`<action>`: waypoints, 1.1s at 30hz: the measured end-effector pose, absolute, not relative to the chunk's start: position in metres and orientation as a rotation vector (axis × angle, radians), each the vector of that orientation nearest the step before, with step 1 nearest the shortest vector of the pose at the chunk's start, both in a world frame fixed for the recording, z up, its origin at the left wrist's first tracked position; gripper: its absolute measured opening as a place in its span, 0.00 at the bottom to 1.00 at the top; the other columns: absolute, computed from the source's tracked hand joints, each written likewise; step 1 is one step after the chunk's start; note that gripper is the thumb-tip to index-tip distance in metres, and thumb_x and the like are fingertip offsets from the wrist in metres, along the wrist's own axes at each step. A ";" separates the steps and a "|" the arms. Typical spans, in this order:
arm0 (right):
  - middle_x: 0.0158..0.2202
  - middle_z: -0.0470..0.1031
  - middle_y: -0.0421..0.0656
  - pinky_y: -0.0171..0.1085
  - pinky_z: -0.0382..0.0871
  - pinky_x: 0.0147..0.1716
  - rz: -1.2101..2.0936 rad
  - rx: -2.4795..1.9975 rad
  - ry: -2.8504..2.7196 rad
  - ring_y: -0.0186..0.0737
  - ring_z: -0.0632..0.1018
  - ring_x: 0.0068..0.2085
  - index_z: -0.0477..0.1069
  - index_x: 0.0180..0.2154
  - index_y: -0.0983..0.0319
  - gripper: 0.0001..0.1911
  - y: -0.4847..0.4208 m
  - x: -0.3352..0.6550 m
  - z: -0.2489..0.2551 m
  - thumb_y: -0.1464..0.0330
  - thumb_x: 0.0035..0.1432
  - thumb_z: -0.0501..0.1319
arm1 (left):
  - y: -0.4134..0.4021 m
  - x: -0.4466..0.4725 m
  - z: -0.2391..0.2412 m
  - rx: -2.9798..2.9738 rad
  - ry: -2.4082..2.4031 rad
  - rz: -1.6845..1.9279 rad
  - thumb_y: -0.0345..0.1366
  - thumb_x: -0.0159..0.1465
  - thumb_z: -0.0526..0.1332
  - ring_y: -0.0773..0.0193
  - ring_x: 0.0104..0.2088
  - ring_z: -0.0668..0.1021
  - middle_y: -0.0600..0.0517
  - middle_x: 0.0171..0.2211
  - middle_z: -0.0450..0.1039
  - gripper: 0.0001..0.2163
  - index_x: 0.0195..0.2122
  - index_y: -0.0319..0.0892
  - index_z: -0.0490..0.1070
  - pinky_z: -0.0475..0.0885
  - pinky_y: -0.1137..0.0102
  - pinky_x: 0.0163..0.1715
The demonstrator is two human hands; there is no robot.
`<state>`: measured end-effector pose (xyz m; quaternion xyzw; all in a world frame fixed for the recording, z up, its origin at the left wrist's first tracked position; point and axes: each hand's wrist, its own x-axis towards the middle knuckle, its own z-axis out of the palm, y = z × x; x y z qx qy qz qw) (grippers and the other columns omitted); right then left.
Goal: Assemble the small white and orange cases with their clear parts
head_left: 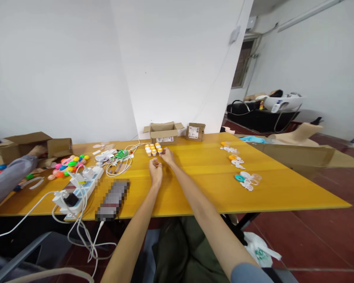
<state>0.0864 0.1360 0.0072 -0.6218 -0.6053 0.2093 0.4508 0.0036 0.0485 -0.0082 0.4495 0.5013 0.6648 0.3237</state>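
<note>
Several small white jars with orange lids (153, 149) stand close together near the back of the yellow table. My right hand (166, 156) is at the right end of this group, its fingers closed on a small orange-lidded jar (159, 150). Just in front of the jars is my left hand (156, 169), its fingers curled in; whatever may be inside them is hidden. Behind the jars an open cardboard box (164, 133) sits against the wall.
A smaller box (195, 132) stands right of the open one. Plastic parts (244, 180) lie in groups at right. On the left are cables, a power strip (88, 188), a phone (112, 199), colourful balls (68, 166) and a co-worker's sleeve (11, 179) by another box (59, 147).
</note>
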 end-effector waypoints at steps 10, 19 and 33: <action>0.43 0.80 0.44 0.36 0.72 0.48 0.379 -1.659 -1.544 0.39 0.80 0.45 0.75 0.42 0.60 0.11 0.117 0.156 0.003 0.75 0.56 0.64 | 0.045 0.008 -0.017 1.863 1.411 1.425 0.27 0.57 0.65 0.60 0.42 0.78 0.50 0.41 0.73 0.08 0.38 0.44 0.73 0.73 0.61 0.50; 0.50 0.76 0.53 0.38 0.68 0.53 0.175 -1.928 -1.431 0.47 0.77 0.54 0.76 0.44 0.63 0.10 0.095 0.246 0.011 0.72 0.61 0.63 | 0.027 0.012 -0.021 2.662 1.309 0.891 0.37 0.71 0.54 0.55 0.53 0.73 0.46 0.50 0.71 0.08 0.48 0.46 0.70 0.69 0.58 0.54; 0.52 0.75 0.57 0.42 0.65 0.53 -0.013 -2.144 -1.436 0.50 0.74 0.54 0.74 0.50 0.66 0.15 0.075 0.266 0.022 0.70 0.64 0.57 | 0.022 0.010 -0.017 2.781 1.321 0.808 0.37 0.73 0.50 0.55 0.55 0.73 0.45 0.52 0.71 0.12 0.51 0.47 0.69 0.69 0.57 0.56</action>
